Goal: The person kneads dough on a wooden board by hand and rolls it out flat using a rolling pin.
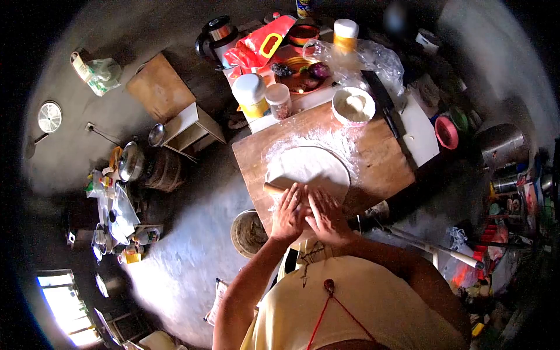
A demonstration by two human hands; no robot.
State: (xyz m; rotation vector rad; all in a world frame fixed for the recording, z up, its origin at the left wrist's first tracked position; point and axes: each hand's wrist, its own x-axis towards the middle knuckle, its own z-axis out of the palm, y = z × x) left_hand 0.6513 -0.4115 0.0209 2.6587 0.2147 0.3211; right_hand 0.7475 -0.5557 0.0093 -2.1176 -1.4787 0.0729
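Note:
A wide, round sheet of dough (309, 165) lies on a floured wooden board (379, 150). At its near side, one end of a wooden rolling pin (272, 188) shows to the left of my hands. My left hand (287, 217) and my right hand (328, 216) are side by side over the pin, fingers bent forward across it and pressing on it. The rest of the pin is hidden beneath them. Loose flour is scattered along the far edge of the dough. Behind it, a bowl of flour (353, 107) stands on the board.
Beyond the board are white-lidded jars (249, 88), a small clear container (278, 101), a plate with an onion (318, 70), a red bag (259, 44) and a thermos (220, 36). A long dark knife (382, 108) lies at the right. A bucket (248, 234) stands below the board's left corner.

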